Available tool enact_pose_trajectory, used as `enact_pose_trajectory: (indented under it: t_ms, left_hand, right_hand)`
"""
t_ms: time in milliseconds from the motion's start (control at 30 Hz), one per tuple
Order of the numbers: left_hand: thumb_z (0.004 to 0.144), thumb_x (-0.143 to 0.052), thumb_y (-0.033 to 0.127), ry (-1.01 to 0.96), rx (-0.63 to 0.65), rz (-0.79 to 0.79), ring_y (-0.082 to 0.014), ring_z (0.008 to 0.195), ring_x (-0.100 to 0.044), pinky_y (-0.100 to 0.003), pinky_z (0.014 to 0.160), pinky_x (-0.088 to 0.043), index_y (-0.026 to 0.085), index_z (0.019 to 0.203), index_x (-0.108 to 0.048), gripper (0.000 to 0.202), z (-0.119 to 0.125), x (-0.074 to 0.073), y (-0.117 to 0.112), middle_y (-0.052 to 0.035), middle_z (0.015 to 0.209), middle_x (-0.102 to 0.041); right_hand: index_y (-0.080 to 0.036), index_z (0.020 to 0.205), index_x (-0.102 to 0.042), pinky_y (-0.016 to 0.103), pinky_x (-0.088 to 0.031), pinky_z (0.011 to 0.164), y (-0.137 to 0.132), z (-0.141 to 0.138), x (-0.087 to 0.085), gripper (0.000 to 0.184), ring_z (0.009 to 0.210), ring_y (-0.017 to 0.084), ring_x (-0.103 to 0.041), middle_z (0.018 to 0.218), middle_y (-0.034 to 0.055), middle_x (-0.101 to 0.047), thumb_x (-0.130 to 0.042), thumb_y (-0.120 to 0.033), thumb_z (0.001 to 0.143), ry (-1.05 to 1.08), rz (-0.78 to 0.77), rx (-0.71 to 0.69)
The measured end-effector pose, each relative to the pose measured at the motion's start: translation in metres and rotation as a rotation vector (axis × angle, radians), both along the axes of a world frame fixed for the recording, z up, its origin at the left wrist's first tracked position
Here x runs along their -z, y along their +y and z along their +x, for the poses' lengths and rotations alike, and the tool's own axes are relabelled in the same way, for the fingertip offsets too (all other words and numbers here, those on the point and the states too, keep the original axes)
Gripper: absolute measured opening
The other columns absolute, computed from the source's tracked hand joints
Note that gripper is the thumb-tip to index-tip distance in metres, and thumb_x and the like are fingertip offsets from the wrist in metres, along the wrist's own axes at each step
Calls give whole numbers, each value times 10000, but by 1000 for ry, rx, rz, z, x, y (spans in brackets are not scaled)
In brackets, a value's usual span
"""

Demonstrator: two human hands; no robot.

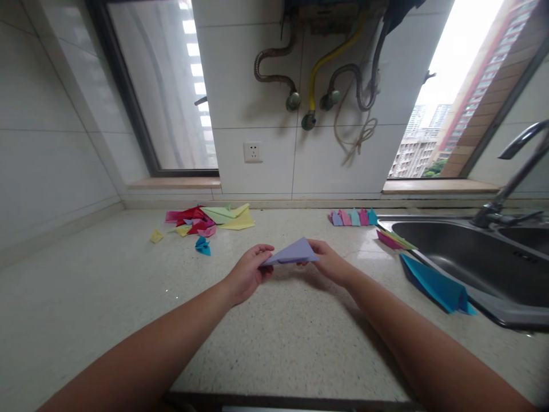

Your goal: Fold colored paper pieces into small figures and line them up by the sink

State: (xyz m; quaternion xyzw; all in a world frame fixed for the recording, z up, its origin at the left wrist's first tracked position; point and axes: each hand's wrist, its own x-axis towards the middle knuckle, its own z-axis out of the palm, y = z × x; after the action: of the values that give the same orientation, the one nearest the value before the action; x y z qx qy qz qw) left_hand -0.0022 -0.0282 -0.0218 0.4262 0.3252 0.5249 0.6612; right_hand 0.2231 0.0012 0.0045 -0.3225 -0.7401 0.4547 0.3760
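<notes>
A lavender folded paper plane [294,252] is held above the counter between both hands, its narrow tip pointing left. My left hand [250,272] pinches that tip between thumb and fingers. At the wide end, my right hand [325,260] grips the paper from the right, with its fingers partly hidden behind and beneath it. Beyond my left hand, a small blue folded paper piece [203,246] lies on the counter, near a heap of colourful folded papers [214,218].
Small folded paper pieces [354,217] stand in a row at the back. A blue paper plane [437,283] and a pink and yellow-green folded paper [394,239] lie beside the sink [454,243]. One yellow paper piece [156,236] sits far left. The counter's front edge [291,397] is near me.
</notes>
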Motion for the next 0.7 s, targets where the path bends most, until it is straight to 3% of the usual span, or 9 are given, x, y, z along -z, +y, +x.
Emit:
enact_pose_trajectory:
  t_ms: [100,233,333,400,533,700]
  left_hand:
    - [807,-727,310,-47,-52,49,-109,782,-596,-204,654,-478,171,996,-626,255,-1,3,4,-39,929,-607]
    - [804,-741,324,-74,-104,91,-120,834,-594,-226,717,-496,163,959,-645,243,-6,5,9,-37,934,-614]
    - [797,-749,309,-87,-124,128,-127,863,-602,-254,789,-508,153,932,-653,227,-8,5,11,-43,946,-624]
    - [778,-768,281,-84,-121,140,-130,888,-610,-262,832,-507,154,933,-656,230,-7,4,10,-42,947,-629]
    - [713,-815,205,-37,-93,158,-126,942,-617,-254,892,-493,169,1009,-659,337,-5,-1,1,-43,1022,-628]
    - [742,-785,248,85,-68,182,-141,958,-619,-252,777,-524,236,1217,-583,516,-7,-6,-8,-80,1223,-575]
  right_hand:
    - [-169,850,-671,279,-416,666,1,3,2,235,708,145,-553,769,17,-630,-572,-381,878,42,-69,53]
    - [-162,820,-628,268,-414,562,3,9,4,405,618,138,-541,696,14,-563,-495,-533,914,94,-198,116]
    - [-158,852,-621,269,-434,530,4,11,3,465,657,157,-597,816,66,-614,-479,-597,905,136,-234,134]
    - [-161,882,-630,258,-439,524,4,11,4,415,684,157,-611,868,77,-631,-556,-569,876,109,-205,161]
    - [-170,848,-620,257,-455,562,9,14,7,306,656,140,-597,753,32,-612,-683,-467,815,41,-179,175]
    - [-178,854,-577,270,-438,574,18,27,12,314,628,130,-563,736,23,-597,-694,-465,802,279,-284,190]
